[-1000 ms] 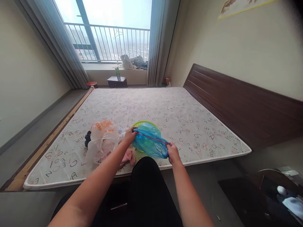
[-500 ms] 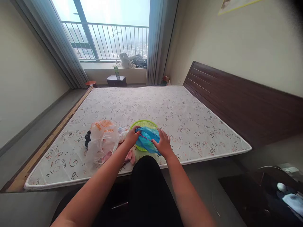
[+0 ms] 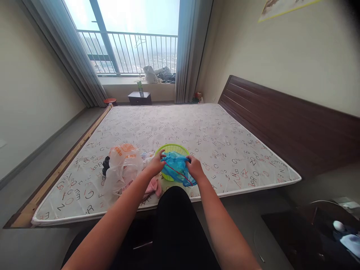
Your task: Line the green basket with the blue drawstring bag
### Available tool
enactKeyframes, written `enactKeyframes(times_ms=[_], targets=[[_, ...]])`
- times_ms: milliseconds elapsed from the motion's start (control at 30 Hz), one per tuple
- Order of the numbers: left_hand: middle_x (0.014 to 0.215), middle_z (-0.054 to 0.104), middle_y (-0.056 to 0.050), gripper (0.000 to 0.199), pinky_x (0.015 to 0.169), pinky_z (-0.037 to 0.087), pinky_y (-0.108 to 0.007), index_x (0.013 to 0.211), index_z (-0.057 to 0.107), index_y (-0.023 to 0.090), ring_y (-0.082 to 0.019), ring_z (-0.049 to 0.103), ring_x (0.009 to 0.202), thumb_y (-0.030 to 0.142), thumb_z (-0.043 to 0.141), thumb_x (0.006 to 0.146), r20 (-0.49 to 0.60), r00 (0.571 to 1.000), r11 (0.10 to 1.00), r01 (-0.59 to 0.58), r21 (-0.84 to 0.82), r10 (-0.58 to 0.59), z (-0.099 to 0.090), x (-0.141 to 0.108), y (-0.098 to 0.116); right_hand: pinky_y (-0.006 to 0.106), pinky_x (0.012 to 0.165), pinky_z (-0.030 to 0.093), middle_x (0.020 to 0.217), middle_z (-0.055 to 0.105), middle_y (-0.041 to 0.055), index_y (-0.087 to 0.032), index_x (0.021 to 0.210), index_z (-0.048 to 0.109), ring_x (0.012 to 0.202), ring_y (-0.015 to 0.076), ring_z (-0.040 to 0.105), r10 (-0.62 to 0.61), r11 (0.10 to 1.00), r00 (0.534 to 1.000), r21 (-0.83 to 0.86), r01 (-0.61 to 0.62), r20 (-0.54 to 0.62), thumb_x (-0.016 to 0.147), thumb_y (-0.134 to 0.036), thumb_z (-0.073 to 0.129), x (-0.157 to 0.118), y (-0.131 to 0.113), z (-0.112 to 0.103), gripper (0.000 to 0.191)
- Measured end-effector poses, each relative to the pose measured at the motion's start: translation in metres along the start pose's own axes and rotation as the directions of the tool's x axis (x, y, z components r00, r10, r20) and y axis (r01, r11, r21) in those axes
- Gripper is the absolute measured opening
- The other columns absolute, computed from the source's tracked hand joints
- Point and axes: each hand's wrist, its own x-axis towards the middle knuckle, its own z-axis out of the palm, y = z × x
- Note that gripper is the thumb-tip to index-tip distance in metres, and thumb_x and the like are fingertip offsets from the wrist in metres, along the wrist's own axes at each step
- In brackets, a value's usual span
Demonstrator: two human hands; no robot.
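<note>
A thin blue plastic bag (image 3: 176, 167) with a red drawstring hangs stretched between my hands, over a light green plastic basket (image 3: 173, 145). My left hand (image 3: 156, 165) grips the bag's left edge, with some fingers raised. On the other side, my right hand (image 3: 195, 167) is closed on the bag's right edge. The red string droops slack down the bag's lower right. Beside my left forearm sit a crumpled white plastic bag (image 3: 123, 167) with orange print and some pink cloth (image 3: 153, 186). The bag hides much of the basket's inside.
All this rests on a mattress (image 3: 225, 150) printed with letters. A dark headboard (image 3: 270, 101) borders it at right, a wooden bed rail (image 3: 64, 165) at left. Something black (image 3: 106, 165) pokes out behind the white bag. A small nightstand (image 3: 140, 98) stands beyond the far edge.
My right hand has shifted from the string to the bag's edge, and the bag is spread wider. The red string, taut between my hands before, now hangs loose toward the lower right.
</note>
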Motion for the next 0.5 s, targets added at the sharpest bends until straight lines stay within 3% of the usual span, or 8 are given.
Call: enactKeyframes(times_ms=[67,133,200,267,400,500], targets=[[0.130,0.062,-0.015,0.060,0.098,0.050,-0.037,0.143,0.047,0.018,-0.026,0.061,0.119,0.021,0.062,0.085,-0.246,0.969,1.000,0.012,-0.017,-0.016,0.005,-0.012,0.000,0.029,0.071,0.050,0.085,0.070,0.0025,-0.021,0.098,0.064,0.074,0.0185,0.066,0.090,0.988,0.994,0.128,-0.082,-0.057,0.087,-0.027,0.048,0.005,-0.006,0.003,0.020],[0.141,0.055,-0.014,0.058,0.107,0.044,-0.037,0.149,0.036,0.021,-0.024,0.055,0.130,0.028,0.053,0.094,-0.393,0.918,0.998,-0.062,-0.014,0.052,0.016,-0.024,0.000,0.026,0.062,0.049,0.077,0.067,0.0001,-0.021,0.101,0.061,0.061,0.0164,0.063,0.167,0.944,0.986,0.291,-0.157,-0.010,0.088,-0.033,0.047,0.011,-0.012,0.007,0.022],[0.150,0.048,-0.014,0.067,0.113,0.038,-0.040,0.154,0.028,0.022,-0.027,0.047,0.138,0.039,0.055,0.095,-0.360,0.922,0.990,-0.122,0.077,0.142,0.030,-0.029,-0.003,0.025,0.056,0.048,0.070,0.063,-0.0019,-0.022,0.103,0.060,0.055,0.0156,0.060,0.201,0.890,0.978,0.407,-0.204,0.051,0.089,-0.038,0.046,0.018,-0.017,0.012,0.025],[0.155,0.042,-0.017,0.079,0.116,0.035,-0.043,0.156,0.027,0.020,-0.031,0.041,0.143,0.046,0.063,0.090,-0.222,0.961,0.975,-0.127,0.184,0.167,0.041,-0.022,-0.012,0.024,0.055,0.046,0.067,0.062,-0.0026,-0.021,0.102,0.060,0.055,0.0151,0.058,0.200,0.874,0.977,0.437,-0.213,0.076,0.090,-0.040,0.045,0.024,-0.019,0.016,0.027],[0.145,0.055,-0.017,0.070,0.111,0.041,-0.040,0.148,0.043,0.017,-0.030,0.053,0.134,0.029,0.069,0.085,0.023,0.995,0.950,-0.101,0.296,0.098,0.041,0.012,-0.038,0.023,0.058,0.041,0.075,0.067,-0.0004,-0.020,0.093,0.065,0.064,0.0146,0.058,0.139,0.963,0.980,0.211,-0.167,0.141,0.087,-0.036,0.051,0.032,-0.012,0.016,0.022],[0.129,0.067,-0.014,0.052,0.106,0.045,-0.038,0.134,0.059,0.019,-0.028,0.061,0.122,0.015,0.063,0.082,-0.063,0.995,0.930,-0.046,0.363,0.074,0.028,0.029,-0.052,0.024,0.061,0.037,0.075,0.067,0.0004,-0.019,0.083,0.065,0.068,0.0153,0.056,0.155,0.988,0.979,0.005,-0.157,0.131,0.083,-0.031,0.055,0.033,0.001,0.009,0.015]])
